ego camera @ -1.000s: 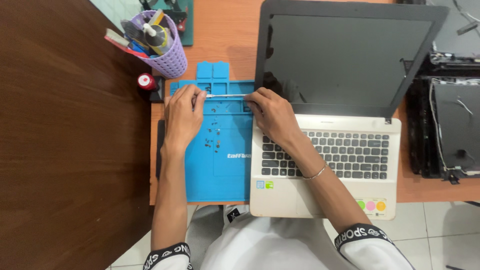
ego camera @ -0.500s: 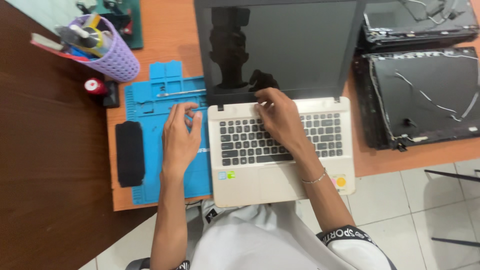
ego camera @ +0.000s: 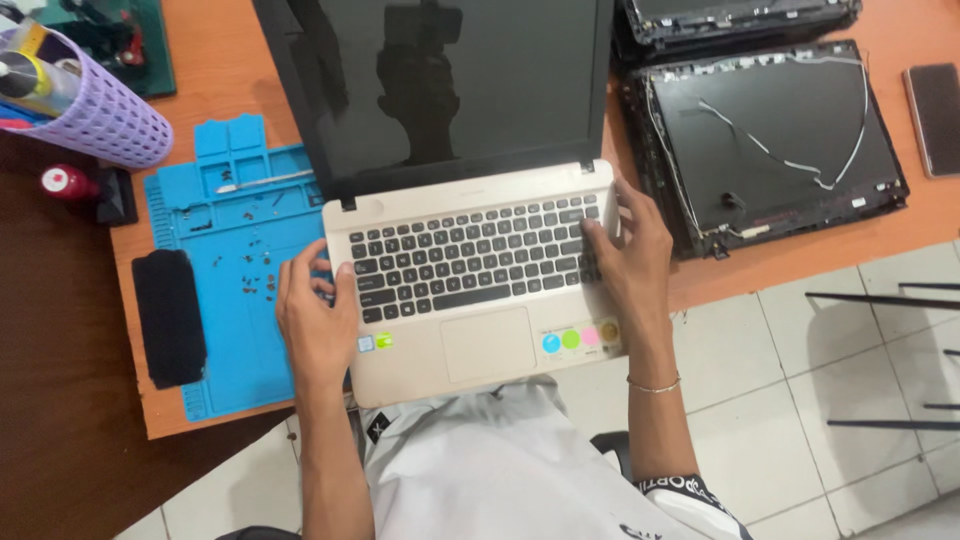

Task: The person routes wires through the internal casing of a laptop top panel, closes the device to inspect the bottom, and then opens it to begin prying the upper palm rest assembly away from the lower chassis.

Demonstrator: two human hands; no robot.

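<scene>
A gold laptop (ego camera: 470, 340) with a black keyboard and a dark open screen (ego camera: 450, 80) sits in front of me, its front edge hanging over the table's edge toward my lap. My left hand (ego camera: 318, 320) grips the laptop's left edge, thumb on the palm rest beside the keyboard. On the laptop's right edge my right hand (ego camera: 625, 255) holds the base, fingers lying on the rightmost keys. A blue repair mat (ego camera: 235, 320) lies left of the laptop with several small screws (ego camera: 255, 275) scattered on it and a thin metal tool (ego camera: 262, 182) near its top.
A black rectangular object (ego camera: 170, 318) lies on the mat's left side. A purple mesh holder (ego camera: 95, 115) with tools stands at the top left, a small red-capped item (ego camera: 68, 183) below it. Disassembled laptop lids (ego camera: 770, 135) and a phone (ego camera: 938, 105) lie at the right. Tiled floor (ego camera: 800, 400) shows below.
The laptop has been pulled closer to me and to the left. My left hand went from the blue mat to the laptop's left edge; my right hand went to its right edge.
</scene>
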